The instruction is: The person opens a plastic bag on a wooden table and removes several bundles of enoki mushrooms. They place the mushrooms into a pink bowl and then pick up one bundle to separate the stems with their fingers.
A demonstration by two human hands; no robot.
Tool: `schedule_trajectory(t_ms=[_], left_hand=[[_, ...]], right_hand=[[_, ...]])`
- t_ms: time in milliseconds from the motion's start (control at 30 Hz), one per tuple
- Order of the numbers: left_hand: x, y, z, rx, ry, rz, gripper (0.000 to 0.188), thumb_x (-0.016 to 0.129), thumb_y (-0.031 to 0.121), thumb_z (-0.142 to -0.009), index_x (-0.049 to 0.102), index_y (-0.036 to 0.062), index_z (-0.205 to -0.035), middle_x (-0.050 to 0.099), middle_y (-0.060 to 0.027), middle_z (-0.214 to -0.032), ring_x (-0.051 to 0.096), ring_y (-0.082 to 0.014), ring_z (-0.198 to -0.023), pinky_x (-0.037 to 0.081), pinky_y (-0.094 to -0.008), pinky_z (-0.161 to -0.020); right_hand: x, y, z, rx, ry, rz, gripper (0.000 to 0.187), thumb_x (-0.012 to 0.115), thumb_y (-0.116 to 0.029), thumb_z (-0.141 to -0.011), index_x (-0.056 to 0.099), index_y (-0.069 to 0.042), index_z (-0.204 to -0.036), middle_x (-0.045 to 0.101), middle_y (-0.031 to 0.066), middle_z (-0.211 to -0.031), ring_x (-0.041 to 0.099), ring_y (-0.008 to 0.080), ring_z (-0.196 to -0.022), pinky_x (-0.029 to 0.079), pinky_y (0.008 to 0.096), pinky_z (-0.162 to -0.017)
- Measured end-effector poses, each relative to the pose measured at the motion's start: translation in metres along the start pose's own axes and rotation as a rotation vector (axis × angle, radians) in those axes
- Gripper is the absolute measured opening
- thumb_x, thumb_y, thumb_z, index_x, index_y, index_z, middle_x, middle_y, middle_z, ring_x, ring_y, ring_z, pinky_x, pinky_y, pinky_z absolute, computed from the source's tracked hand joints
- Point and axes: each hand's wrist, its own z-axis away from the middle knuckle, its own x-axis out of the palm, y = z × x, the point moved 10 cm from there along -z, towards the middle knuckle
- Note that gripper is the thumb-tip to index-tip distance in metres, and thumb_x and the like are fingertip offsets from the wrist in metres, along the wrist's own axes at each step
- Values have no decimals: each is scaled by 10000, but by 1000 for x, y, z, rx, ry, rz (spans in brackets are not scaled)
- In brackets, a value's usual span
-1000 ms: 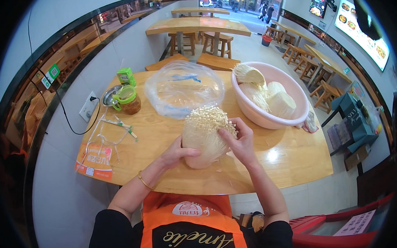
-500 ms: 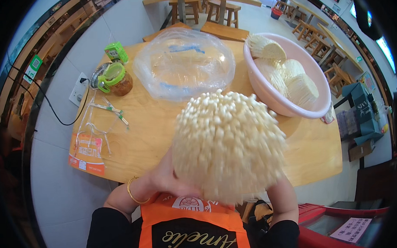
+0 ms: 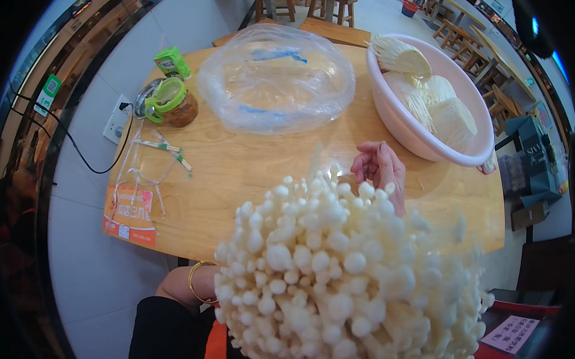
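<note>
A large bunch of white enoki mushrooms, caps facing up, is raised close in front of me and fills the lower middle. My left hand is hidden behind it. Only the left forearm shows, with a gold bangle at the wrist, reaching in under the bunch, which is held up on that side. Just beyond the caps, my right hand is over the table, off the bunch. Its fingers bend loosely with the thumb apart, and nothing shows in them. A small blurred pale streak is left of those fingers.
At the right back stands a pink basin with several enoki bunches. A clear plastic bag lies at the table's far middle. On the left are a green-lidded jar, a green box, loose ties and an orange packet.
The enoki bunch has come nearer and lower, toward the right. My right hand, hidden before, now shows beyond the caps, away from the bunch.
</note>
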Motion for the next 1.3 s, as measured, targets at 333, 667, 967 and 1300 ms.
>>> schedule_trajectory(t_ms=[333, 667, 967, 1300], left_hand=[[0, -1, 5, -5, -4, -9, 937, 815, 263, -697, 343, -28, -1452, 516, -132, -1394, 498, -222, -1290, 405, -381, -1080], [-28, -32, -10, -124, 95, 143, 929, 812, 259, -699, 348, -30, -1449, 523, -133, -1386, 503, -224, -1285, 409, -380, -1076], [-55, -96, -48, -314, 283, 558, 822, 773, 205, -725, 398, -31, -1419, 563, -131, -1325, 546, -229, -1221, 437, -374, -1042], [-52, -128, -37, -423, 265, 607, 825, 778, 229, -726, 402, -20, -1418, 549, -121, -1333, 529, -212, -1222, 424, -366, -1044]], right_hand=[[0, 6, 1, 13, -13, 3, 439, 397, -386, -1067, 610, -3, -1047, 630, 58, -770, 538, 77, -610, 400, 214, -539], [11, -53, 17, -224, -193, 150, 467, 416, -340, -1065, 550, -45, -729, 575, 40, -653, 501, 72, -569, 369, 215, -509], [-155, -219, -83, -352, 314, 700, 190, 425, -77, -984, 585, -13, -904, 524, 21, -675, 462, 96, -548, 384, 245, -516], [-259, -111, -235, 507, 156, 1429, 776, 670, -650, -748, 631, 6, -1160, 673, 150, -998, 693, 251, -870, 576, 357, -695]])
